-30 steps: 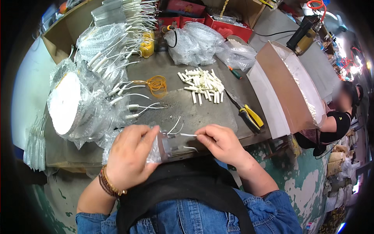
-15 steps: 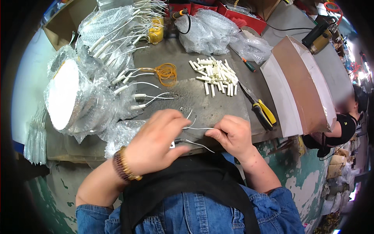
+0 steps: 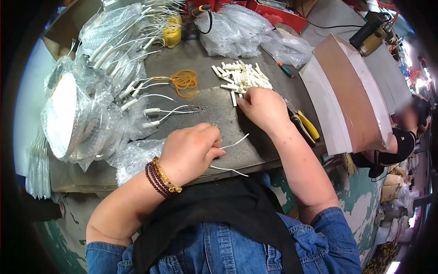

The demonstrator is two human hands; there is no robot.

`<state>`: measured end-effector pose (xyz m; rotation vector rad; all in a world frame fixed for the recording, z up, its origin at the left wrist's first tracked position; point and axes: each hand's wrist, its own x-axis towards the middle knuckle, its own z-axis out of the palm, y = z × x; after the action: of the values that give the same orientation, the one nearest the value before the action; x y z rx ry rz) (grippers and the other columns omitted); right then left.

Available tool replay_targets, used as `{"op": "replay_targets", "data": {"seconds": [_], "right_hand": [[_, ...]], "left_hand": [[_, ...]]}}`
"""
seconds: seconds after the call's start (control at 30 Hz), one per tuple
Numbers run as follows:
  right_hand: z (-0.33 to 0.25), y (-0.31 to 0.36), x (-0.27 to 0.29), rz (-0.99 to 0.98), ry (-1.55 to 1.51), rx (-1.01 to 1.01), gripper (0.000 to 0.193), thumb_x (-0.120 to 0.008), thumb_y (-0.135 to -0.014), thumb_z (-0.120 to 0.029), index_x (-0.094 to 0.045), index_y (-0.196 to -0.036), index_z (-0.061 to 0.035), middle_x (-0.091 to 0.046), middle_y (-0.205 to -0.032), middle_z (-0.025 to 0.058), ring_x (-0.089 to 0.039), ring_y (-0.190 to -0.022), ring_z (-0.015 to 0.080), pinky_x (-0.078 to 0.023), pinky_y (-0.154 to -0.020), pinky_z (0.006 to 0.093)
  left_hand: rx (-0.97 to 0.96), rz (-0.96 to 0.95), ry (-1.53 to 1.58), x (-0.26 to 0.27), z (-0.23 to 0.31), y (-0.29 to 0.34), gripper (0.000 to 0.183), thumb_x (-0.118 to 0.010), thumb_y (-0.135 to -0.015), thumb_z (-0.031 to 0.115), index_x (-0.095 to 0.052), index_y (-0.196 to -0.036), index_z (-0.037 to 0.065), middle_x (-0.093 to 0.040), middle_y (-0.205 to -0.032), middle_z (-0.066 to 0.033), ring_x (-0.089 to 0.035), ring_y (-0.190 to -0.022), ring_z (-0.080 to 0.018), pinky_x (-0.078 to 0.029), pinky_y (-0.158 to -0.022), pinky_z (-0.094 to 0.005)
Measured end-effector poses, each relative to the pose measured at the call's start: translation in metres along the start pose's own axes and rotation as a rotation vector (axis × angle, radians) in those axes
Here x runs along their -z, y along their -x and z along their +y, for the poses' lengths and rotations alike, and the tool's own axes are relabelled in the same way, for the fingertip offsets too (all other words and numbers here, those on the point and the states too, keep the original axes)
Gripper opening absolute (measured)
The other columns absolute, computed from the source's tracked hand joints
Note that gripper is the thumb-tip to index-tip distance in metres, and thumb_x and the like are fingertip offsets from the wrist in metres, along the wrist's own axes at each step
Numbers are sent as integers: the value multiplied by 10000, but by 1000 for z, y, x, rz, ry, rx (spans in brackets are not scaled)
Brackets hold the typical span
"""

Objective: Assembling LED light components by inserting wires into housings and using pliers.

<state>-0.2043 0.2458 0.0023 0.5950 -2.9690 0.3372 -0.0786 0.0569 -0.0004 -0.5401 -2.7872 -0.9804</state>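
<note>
My left hand [image 3: 189, 150] is closed on a white wire [image 3: 236, 143], pinched between thumb and fingers, its free end pointing right. A second white wire [image 3: 230, 170] extends from below that hand at the table's near edge. Bent over the near side of a pile of short white tubes [image 3: 242, 77] is my right hand [image 3: 264, 108]. Its fingers are curled together among the tubes; the back of the hand hides what they hold, if anything. Left of my left hand lies clear bubble wrap [image 3: 137, 157].
Bubble-wrapped items with white wires [image 3: 116, 68] crowd the left side. An orange cord coil [image 3: 185, 83] lies mid-table. Yellow-black pliers [image 3: 306, 127] and an open cardboard box [image 3: 340, 91] stand right. Behind are plastic bags [image 3: 232, 32] and a screwdriver [image 3: 285, 69]. Another person [image 3: 401, 146] is far right.
My right hand has let go of the white wire and moved up to the tubes. My left hand, blurred and open before, now pinches a wire. The whole view has shifted slightly.
</note>
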Motion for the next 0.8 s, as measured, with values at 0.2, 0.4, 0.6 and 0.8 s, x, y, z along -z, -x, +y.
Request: {"op": "replay_targets", "data": {"seconds": [0.2,0.4,0.6,0.8], "right_hand": [[10,37,37,-141,-218,-4,189,-670,-877,-193,-696,-881,-6,-699,-776,134,-695,-769,243,-543,-739,367],[28,87,30,-107,-1002,4,126,-701,-871,-39,-674,-982,14,-677,-908,84,-647,-786,193,-518,-749,289],[29,87,34,0,-766,200,105,-664,-899,4,-683,-1002,14,-673,-958,91,-642,-869,184,-514,-758,293],[13,84,35,-40,-788,308,120,-673,-884,25,-685,-1002,6,-664,-944,91,-642,-863,194,-508,-741,292]], "left_hand": [[23,45,16,0,-2,2,187,-770,-814,225,-638,-819,92,-663,-772,-95,-660,-742,-322,-500,-640,-421],[36,-11,10,1,2,2,165,-753,-826,219,-647,-833,93,-674,-756,-102,-668,-732,-324,-503,-632,-424],[25,-2,30,1,0,4,162,-746,-835,216,-641,-833,93,-671,-756,-104,-664,-733,-329,-500,-633,-430],[15,30,14,2,2,4,151,-735,-844,201,-630,-829,93,-660,-717,-101,-661,-714,-332,-493,-621,-445]]}}
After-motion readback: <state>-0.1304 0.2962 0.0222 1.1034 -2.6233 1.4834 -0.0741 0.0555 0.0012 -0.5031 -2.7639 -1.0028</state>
